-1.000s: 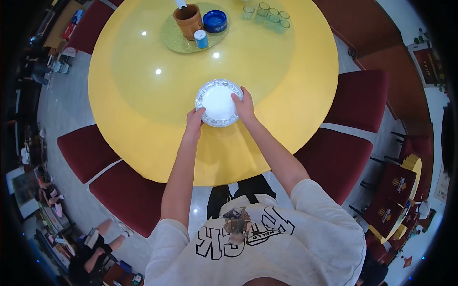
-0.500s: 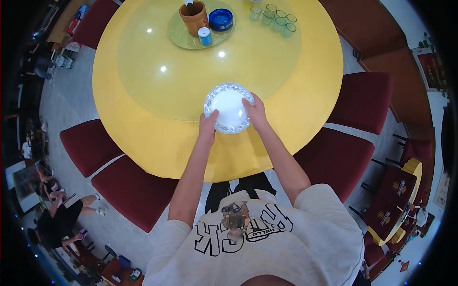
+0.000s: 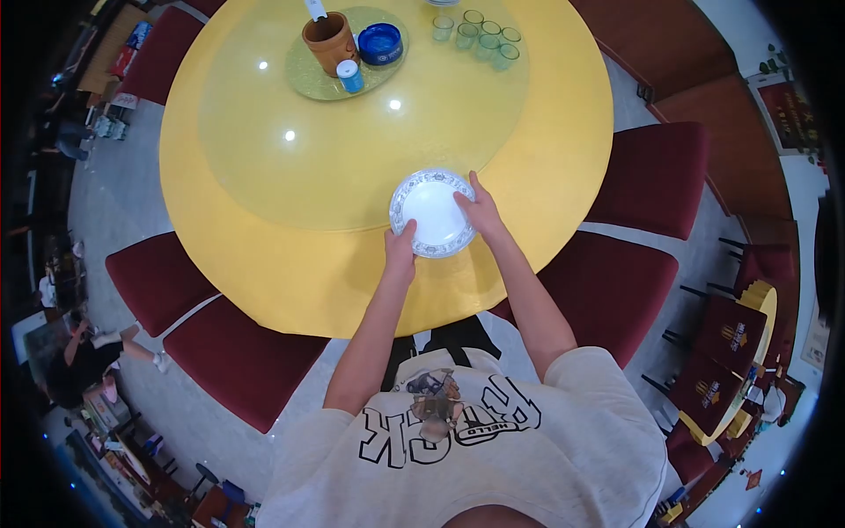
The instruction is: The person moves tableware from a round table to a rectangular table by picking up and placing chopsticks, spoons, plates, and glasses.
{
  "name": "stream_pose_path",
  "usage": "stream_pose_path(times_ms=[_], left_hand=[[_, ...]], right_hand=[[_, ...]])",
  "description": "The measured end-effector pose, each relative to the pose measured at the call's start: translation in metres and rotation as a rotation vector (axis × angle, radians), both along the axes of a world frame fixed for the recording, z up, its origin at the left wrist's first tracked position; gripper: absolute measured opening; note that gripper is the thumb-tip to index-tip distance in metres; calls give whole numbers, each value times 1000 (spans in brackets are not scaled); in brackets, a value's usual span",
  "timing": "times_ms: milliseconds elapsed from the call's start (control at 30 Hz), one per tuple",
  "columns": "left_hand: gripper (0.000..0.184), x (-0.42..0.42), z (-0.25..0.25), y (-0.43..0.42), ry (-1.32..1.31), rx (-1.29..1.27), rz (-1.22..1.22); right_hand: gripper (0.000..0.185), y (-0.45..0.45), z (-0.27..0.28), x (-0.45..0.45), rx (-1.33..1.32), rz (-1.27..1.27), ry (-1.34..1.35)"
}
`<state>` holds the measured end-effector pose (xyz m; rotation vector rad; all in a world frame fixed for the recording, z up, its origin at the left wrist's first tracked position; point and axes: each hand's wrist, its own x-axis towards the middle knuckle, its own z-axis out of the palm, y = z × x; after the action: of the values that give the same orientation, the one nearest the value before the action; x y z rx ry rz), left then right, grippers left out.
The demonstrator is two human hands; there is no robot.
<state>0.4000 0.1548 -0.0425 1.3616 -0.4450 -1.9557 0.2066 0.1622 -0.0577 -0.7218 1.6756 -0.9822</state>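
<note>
Between both hands I hold a white plate (image 3: 431,216) with a grey patterned rim, over the near part of the round yellow table (image 3: 299,273). My left hand (image 3: 400,249) grips its lower left edge, thumb on the upper face. On the right edge, my right hand (image 3: 480,211) is closed the same way, thumb over the rim. Fingers under the plate are hidden, and I cannot tell whether more plates are stacked beneath it.
A glass turntable (image 3: 246,167) carries a brown pot (image 3: 330,42), a blue ashtray (image 3: 380,44), a small blue container (image 3: 349,76) and several green glasses (image 3: 488,42). Dark red chairs (image 3: 246,361) flank the table. A person in black (image 3: 84,361) is at far left.
The plate and both hands have shifted slightly right and down in view, while the table items moved left with the camera. The person at far left has moved farther up and left.
</note>
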Motion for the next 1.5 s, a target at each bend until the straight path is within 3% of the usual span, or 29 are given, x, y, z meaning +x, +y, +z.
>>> stream_pose_path(times_ms=[367, 1200, 1500], left_hand=[[41, 42, 9, 10, -73, 24, 84], [46, 130, 21, 15, -95, 22, 333], [43, 165, 10, 12, -27, -56, 386]], right_hand=[[74, -9, -19, 44, -7, 112, 13], [76, -46, -8, 143, -48, 350, -29], [76, -67, 6, 179, 51, 413, -51]])
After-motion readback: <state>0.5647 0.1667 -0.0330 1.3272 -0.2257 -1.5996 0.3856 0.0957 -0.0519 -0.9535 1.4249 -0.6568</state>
